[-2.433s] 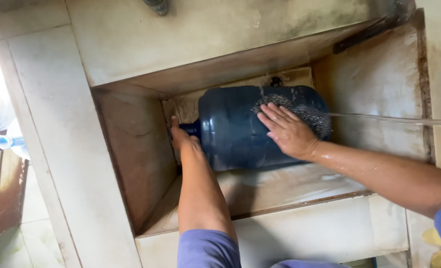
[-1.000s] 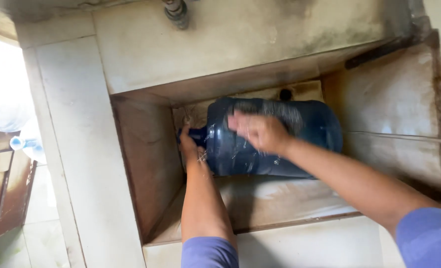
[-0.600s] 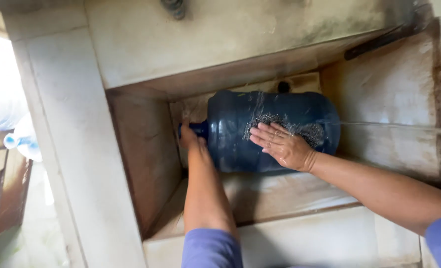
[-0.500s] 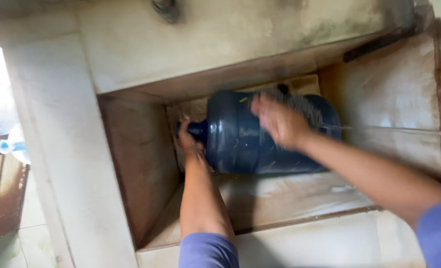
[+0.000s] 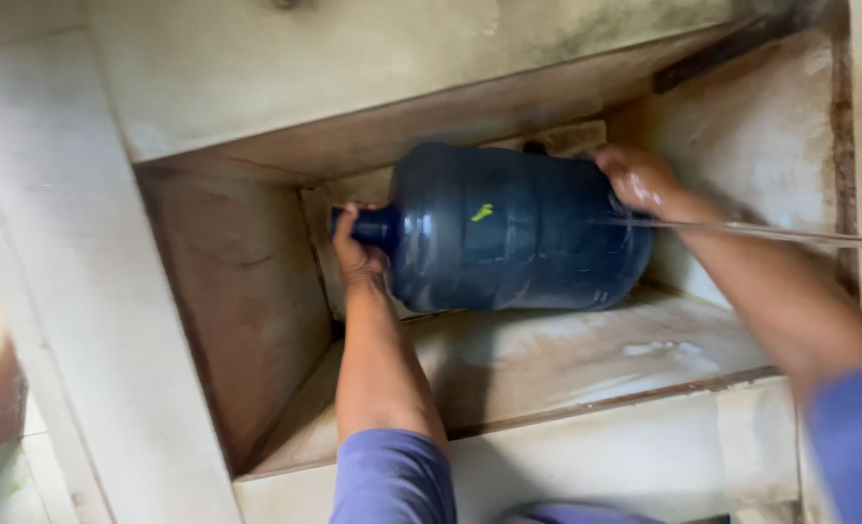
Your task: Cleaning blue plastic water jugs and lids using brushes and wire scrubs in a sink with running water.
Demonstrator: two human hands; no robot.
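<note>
I have the big dark blue water jug [image 5: 518, 228] lying on its side down in the deep stone basin [image 5: 547, 359], stretched between my two hands. My left hand [image 5: 356, 250] is closed around the jug's narrow neck, fingers wrapped over it just behind the mouth, so that end cannot swing or roll away from me. My right hand [image 5: 635, 178] is at the opposite end, laid over the rounded shoulder near the base; it is blurred, so I cannot tell whether the fingers are curled in a grip or simply pressing flat against the wet plastic. Held at both ends like this, the jug stays level and can be turned about its length, which I judge is why I have it sideways rather than upright.

A thin stream of water [image 5: 761, 231] runs in from beyond my right forearm and meets the jug just under my right hand, so that end sits where the water lands. The jug's underside seems to rest on or just above the basin's pale ledge, close in front of my left wrist. A small yellow mark shows on the jug's side between my hands. My purple sleeves [image 5: 392, 480] are pushed up clear of the wet.
</note>
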